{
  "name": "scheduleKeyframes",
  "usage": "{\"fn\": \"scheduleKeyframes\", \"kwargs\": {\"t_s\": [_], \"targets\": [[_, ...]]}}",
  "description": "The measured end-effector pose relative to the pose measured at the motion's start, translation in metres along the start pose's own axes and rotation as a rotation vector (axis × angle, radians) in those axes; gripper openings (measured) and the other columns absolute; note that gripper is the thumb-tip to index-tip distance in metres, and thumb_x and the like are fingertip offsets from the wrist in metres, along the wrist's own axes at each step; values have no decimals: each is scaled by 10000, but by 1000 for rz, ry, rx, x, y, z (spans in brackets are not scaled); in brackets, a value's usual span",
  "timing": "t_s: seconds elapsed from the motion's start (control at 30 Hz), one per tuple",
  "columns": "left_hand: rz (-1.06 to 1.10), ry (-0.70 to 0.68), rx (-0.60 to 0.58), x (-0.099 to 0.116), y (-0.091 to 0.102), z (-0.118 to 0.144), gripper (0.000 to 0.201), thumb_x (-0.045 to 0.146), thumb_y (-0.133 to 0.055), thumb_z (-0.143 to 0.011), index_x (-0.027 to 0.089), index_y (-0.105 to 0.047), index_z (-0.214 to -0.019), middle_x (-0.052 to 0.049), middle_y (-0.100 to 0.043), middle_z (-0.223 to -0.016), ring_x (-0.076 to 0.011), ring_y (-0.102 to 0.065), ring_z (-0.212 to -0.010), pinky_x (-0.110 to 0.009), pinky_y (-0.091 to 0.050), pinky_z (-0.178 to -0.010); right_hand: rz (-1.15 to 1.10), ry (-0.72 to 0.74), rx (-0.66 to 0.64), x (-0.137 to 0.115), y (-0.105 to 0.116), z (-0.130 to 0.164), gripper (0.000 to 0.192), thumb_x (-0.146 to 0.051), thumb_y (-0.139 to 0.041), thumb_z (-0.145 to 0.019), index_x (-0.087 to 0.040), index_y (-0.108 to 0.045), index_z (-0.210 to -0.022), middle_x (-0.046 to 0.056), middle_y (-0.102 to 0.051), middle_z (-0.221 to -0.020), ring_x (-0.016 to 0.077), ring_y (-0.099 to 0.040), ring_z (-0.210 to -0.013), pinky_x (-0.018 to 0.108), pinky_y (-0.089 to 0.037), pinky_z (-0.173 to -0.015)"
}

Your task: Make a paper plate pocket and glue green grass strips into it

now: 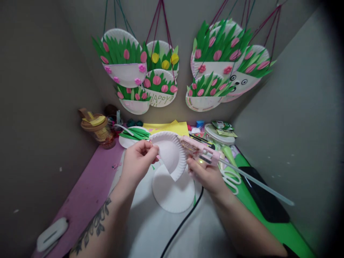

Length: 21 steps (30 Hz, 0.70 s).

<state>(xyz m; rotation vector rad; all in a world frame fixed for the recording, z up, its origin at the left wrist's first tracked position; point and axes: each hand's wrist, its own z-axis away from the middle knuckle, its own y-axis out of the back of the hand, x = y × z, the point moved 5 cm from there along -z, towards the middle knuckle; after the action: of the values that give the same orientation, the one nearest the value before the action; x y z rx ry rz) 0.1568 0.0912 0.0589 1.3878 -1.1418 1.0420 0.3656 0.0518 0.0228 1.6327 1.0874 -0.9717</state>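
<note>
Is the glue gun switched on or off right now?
Probably on: a small light glows on the glue gun in the right hand, and its cord trails off below.

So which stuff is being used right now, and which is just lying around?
In use:
left hand holding the cut paper plate
right hand holding the pink glue gun
whole paper plate underneath

Lying about:
scissors
green paper leaves
yellow paper
lidded cup
finished hanging baskets
</note>
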Motion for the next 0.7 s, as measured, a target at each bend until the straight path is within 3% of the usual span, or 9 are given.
{"fn": "scheduleKeyframes", "kwargs": {"t_s": [0.7], "targets": [[10, -1, -11, -2, 1, 0, 183, 260, -637, -778, 176, -578, -625, 31, -602, -506, -82, -544, -471, -171, -380, -444, 1, -29, 3, 2, 1, 1, 272, -486, -625, -818, -234, -701, -887, 32, -669, -631, 223, -643, -645, 322, -521, -561]]}}
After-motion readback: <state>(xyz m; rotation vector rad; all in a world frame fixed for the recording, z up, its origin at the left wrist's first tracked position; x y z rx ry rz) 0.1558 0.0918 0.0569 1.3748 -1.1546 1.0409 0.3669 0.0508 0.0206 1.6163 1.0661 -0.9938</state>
